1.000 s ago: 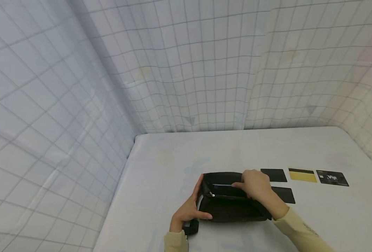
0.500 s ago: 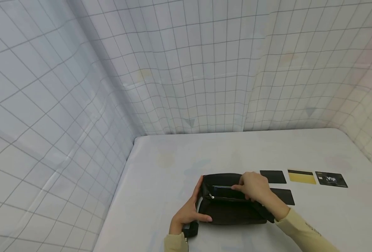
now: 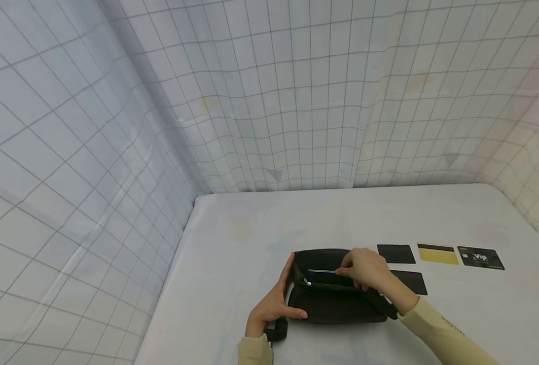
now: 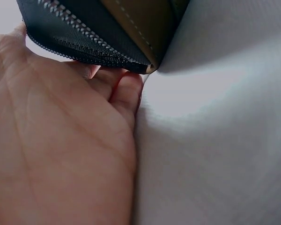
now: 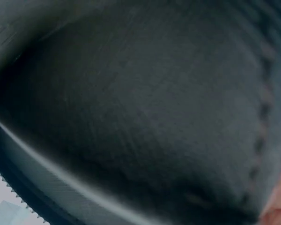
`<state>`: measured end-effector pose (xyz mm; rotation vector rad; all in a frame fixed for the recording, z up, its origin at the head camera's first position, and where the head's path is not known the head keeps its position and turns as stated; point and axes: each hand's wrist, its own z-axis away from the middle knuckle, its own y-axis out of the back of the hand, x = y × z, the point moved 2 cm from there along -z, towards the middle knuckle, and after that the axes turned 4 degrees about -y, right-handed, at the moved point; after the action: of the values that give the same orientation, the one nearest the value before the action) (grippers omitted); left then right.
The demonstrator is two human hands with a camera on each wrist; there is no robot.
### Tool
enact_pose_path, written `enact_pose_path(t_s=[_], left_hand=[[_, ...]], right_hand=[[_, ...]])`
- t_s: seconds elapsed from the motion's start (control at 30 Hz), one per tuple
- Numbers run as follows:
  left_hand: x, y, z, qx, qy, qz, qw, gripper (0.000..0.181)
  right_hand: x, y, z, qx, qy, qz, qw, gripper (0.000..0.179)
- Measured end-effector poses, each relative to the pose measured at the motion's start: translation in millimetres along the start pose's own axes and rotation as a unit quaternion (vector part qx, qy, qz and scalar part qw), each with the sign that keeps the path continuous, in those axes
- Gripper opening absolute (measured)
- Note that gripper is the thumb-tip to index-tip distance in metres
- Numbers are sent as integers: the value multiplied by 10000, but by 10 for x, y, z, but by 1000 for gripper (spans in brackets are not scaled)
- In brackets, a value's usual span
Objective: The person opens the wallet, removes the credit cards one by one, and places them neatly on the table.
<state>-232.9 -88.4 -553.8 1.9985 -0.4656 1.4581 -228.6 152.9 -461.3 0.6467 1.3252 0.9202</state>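
Note:
A black zip wallet [image 3: 337, 308] stands spread open on the white table, its inner compartments facing up. My left hand [image 3: 273, 304] holds its left end, thumb along the front and fingers at the back. The left wrist view shows the palm [image 4: 70, 140] with fingers under the zipped corner. Over the wallet's right half, my right hand [image 3: 367, 266] reaches in with thumb and fingers bent. At the thumb tip shows the thin pale-blue edge of a card [image 3: 320, 271], which it pinches; most of the card is hidden. In the right wrist view, dark wallet lining [image 5: 145, 103] fills the picture.
To the right lie a black card [image 3: 396, 254], a gold card with a dark stripe [image 3: 438, 254], a black Vip card [image 3: 481, 257] and another black card [image 3: 410, 282], partly behind my right wrist. Grid-patterned white cloth [image 3: 287, 101] hangs behind and beside the table.
The pale card edge sits slightly lower inside the wallet, and my right thumb has moved down a little with it. My left hand keeps its place on the wallet.

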Motion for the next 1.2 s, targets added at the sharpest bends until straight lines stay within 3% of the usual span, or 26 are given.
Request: enact_pose_path(t_s=[0.23, 0.7, 1.2], left_hand=[[-18, 0, -3, 7, 84, 49, 10000, 124], [-17, 1, -1, -32, -85, 42, 10000, 124], [-27, 5, -1, -28, -145, 95, 9998, 125]], right_hand=[[10, -17, -14, -33, -21, -113, 9999, 11], [48, -13, -30, 110, -168, -403, 9990, 13], [70, -8, -22, -37, -38, 110, 9999, 23]])
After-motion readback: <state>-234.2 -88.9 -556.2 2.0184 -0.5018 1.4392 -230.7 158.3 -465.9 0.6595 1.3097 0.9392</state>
